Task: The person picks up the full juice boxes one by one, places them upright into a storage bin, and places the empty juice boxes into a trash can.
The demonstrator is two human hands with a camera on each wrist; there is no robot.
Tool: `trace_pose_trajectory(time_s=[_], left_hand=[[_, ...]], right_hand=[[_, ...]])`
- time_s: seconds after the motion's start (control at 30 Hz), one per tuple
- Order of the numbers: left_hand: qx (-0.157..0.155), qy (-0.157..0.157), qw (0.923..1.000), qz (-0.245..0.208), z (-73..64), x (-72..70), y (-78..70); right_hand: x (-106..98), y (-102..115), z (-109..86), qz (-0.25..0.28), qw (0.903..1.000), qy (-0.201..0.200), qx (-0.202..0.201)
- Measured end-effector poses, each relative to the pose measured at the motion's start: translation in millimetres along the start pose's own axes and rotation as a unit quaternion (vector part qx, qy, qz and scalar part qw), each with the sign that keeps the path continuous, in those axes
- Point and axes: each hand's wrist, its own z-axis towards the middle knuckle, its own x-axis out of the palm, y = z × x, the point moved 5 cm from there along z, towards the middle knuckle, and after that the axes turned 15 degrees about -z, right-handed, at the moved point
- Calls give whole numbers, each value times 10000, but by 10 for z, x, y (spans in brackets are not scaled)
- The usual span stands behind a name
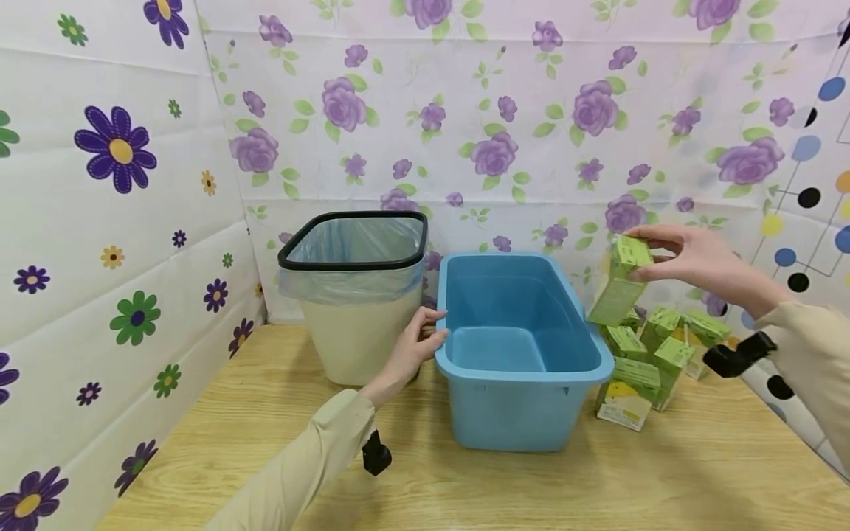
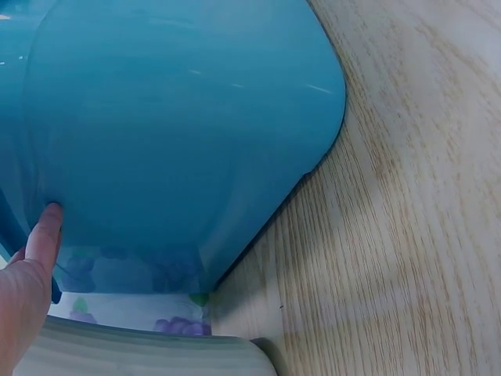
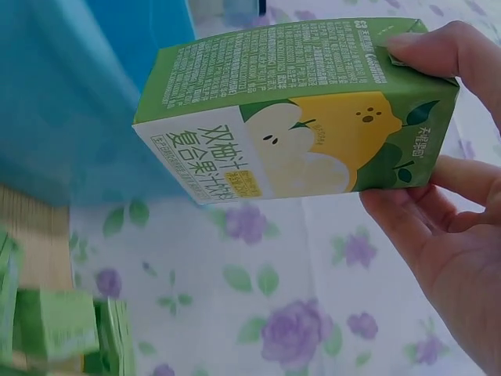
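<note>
In the head view my right hand (image 1: 697, 262) holds a green juice carton (image 1: 620, 280) by its top end, beside the right rim of a blue plastic tub (image 1: 524, 413). The right wrist view shows the thumb and fingers pinching that carton (image 3: 290, 117), its fruit picture and printed text facing the camera. My left hand (image 1: 412, 346) grips the tub's left rim. Seen from the left wrist, its fingers (image 2: 45, 235) lie against the tub's outer wall (image 2: 172, 141). The tub's floor is bare. Several more juice cartons (image 1: 627, 387) stand in a cluster right of the tub.
A cream waste bin (image 1: 352, 332) with a black rim and a clear plastic liner stands left of the tub. Everything rests on a wooden table (image 1: 518, 494). Flower-printed cloth (image 1: 412, 66) hangs behind and at the left. A black wrist camera (image 1: 740, 354) is strapped to each sleeve.
</note>
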Motion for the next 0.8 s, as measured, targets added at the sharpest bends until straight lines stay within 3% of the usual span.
trace_pose_trajectory(time_s=[0.33,0.8], left_hand=[[-22,-11,10000,7,8,-17,-10],[-28,-63,10000,-71,0,3,25]], right_hand=[[361,394,510,468,9978,337,-318],[949,673,899,991,9893,856,-648]])
